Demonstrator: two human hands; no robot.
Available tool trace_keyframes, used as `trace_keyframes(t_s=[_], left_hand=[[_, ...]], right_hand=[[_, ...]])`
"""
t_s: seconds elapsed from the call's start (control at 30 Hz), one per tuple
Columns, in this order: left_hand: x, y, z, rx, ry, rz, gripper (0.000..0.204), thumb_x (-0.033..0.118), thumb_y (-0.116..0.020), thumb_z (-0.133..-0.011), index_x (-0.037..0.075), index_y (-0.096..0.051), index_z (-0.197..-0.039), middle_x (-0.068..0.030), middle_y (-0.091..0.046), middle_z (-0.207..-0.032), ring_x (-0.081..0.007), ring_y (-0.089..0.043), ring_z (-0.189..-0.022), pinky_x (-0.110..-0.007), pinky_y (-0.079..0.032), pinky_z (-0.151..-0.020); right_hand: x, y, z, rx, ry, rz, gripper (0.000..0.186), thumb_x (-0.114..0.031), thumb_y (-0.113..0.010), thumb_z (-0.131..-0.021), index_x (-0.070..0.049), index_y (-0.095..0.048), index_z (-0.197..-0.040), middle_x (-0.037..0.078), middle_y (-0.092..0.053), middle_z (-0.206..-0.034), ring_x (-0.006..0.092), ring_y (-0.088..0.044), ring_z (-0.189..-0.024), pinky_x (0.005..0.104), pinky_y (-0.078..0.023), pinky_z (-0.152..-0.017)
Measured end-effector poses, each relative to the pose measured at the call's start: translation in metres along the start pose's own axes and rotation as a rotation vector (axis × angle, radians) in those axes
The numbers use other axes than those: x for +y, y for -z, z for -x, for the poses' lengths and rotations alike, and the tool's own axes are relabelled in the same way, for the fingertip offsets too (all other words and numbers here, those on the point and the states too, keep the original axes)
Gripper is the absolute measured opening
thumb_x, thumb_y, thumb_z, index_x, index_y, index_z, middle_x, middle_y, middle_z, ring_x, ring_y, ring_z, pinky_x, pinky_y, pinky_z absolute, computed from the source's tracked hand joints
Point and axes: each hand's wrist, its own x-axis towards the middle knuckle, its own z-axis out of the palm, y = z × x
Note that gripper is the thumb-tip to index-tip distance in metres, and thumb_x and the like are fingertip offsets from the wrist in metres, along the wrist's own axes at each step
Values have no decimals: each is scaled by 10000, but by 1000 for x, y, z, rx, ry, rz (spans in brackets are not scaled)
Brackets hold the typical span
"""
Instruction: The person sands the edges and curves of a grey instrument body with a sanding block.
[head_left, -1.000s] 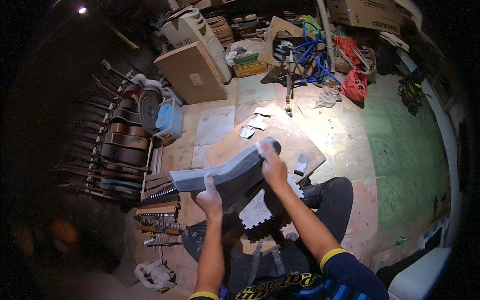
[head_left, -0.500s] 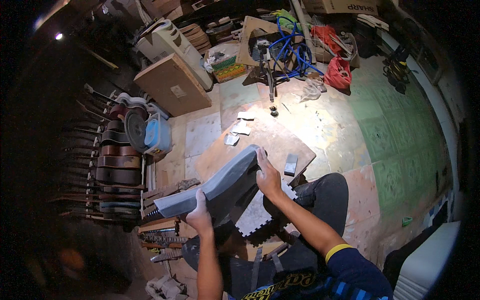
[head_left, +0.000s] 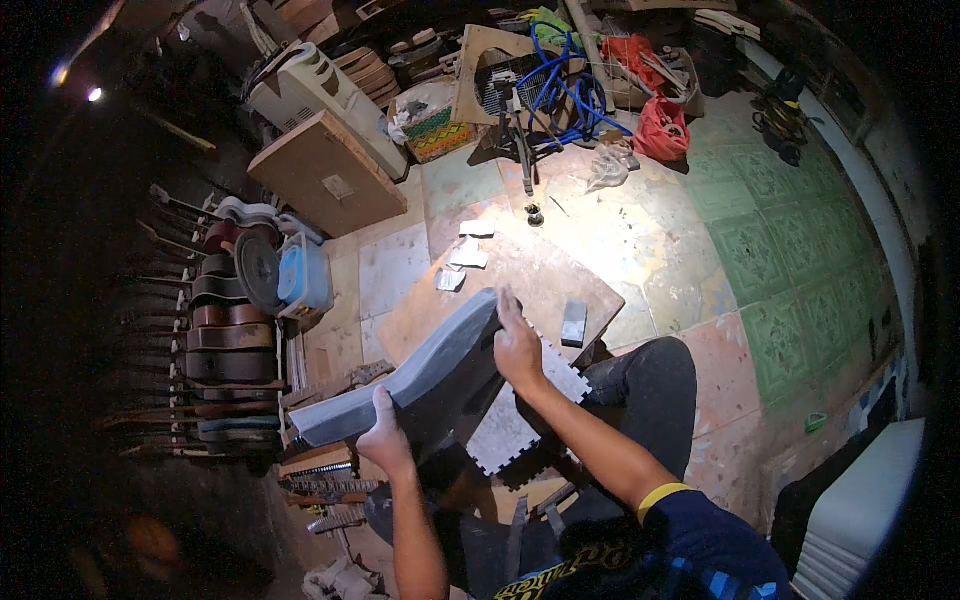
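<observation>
A long, curved grey piece (head_left: 430, 355) with a pale dusty edge and dark underside lies tilted across my lap between both hands. My left hand (head_left: 390, 435) grips its lower left part, thumb along the edge. Higher up, my right hand (head_left: 518, 345) holds the far end with fingers stretched along it. Beyond it is a wooden board (head_left: 555, 265) bearing several white paper scraps (head_left: 467, 258) and a small grey block (head_left: 574, 322). A white foam mat with toothed edges (head_left: 510, 425) shows under the piece.
Many guitars (head_left: 220, 340) stand racked at left beside a blue plastic bin (head_left: 306, 275). A leaning panel (head_left: 325, 180), blue hose (head_left: 580, 95), red bag (head_left: 660, 130) and metal tool (head_left: 525, 160) are at the back. Guitar necks (head_left: 330, 485) lie at my left. A white padded object (head_left: 865, 500) is at right.
Both hands and the grey piece have moved leftward and, mostly the left hand, lower in the view. The surroundings have also shifted left and up in the picture.
</observation>
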Motion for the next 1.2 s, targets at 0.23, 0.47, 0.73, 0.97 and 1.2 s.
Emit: trace_keyframes(t_s=[0.23, 0.47, 0.73, 0.97, 1.2], left_hand=[[7, -2, 1, -5, -35, 7, 501, 305, -810, -886, -165, -713, -1032, -142, -740, -994, -186, -668, -857, -347, -525, -855], [1, 1, 6, 21, -52, -50, 534, 339, -803, -891, -173, -713, -1016, -141, -743, -946, -184, -666, -832, -351, -530, -837], [-2, -5, -2, 10, -112, 12, 582, 383, -809, -879, -176, -713, -1006, -139, -738, -928, -185, -656, -806, -348, -529, -819], [-1, -10, -8, -13, -72, -5, 574, 322, -827, -867, -196, -681, -1066, -194, -728, -1069, -239, -674, -935, -369, -509, -927], [-1, -10, -3, 65, -89, -10, 611, 387, -817, -871, -196, -698, -1013, -132, -728, -948, -182, -646, -796, -351, -536, -819]], right_hand=[[7, -1, -7, -19, -39, 43, 736, 73, -452, -803, -72, -427, -1524, 222, -431, -1545, 375, -551, -1303, 412, -484, -1055], [20, 8, -16, -46, -362, -228, 710, 84, -422, -795, -52, -471, -1490, 241, -499, -1489, 339, -524, -1364, 363, -407, -1142], [57, 3, -22, -152, -545, -306, 719, 66, -416, -782, -43, -478, -1490, 243, -497, -1495, 324, -486, -1404, 362, -386, -1150], [95, -14, -20, -33, -455, -338, 694, 20, -462, -800, -60, -484, -1489, 236, -504, -1492, 326, -491, -1399, 362, -375, -1160], [122, -18, -7, -224, -869, -465, 245, -5, -512, -832, -55, -684, -998, 100, -692, -908, 240, -688, -803, 340, -551, -665]])
